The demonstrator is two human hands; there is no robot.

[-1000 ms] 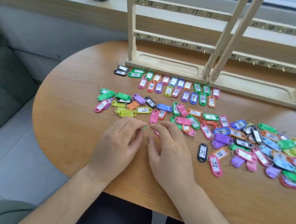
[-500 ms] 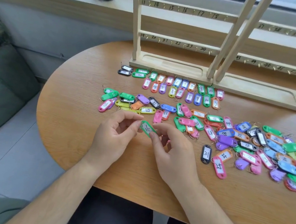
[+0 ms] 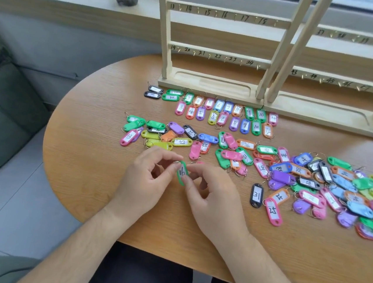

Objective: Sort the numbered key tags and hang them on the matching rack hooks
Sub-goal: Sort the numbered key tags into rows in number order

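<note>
Key tags (image 3: pixel 281 167) of coloured plastic, each with a white number label and a wire ring, cover much of the round wooden table (image 3: pixel 83 158). At its far edge stands the pale wooden rack (image 3: pixel 209 84) with rails of small numbered hooks, and no tag shows on any hook in view. The biggest group of tags is the loose heap (image 3: pixel 344 191) on the right, a smaller scatter (image 3: pixel 181 140) lies in the middle, and by the rack's foot two tidy rows (image 3: pixel 224 116) run in pairs from 1 to about 11. Sorting thus looks partly done and hanging not yet begun. The left hand (image 3: pixel 145 183) and right hand (image 3: pixel 212 196) meet towards the near edge, both pinching one green tag (image 3: pixel 182 172) marked 16. It is held upright just above the wood, left thumb and forefinger at its ring end, right fingertips at its lower end. The step seems to be reading the number. Next it needs a place, either beyond the ordered rows with room left for 12 to 15, or up at the mark 16 (image 3: pixel 224 14) on the upper rail. The latter calls for the ring freed to slip over a small hook.
</note>
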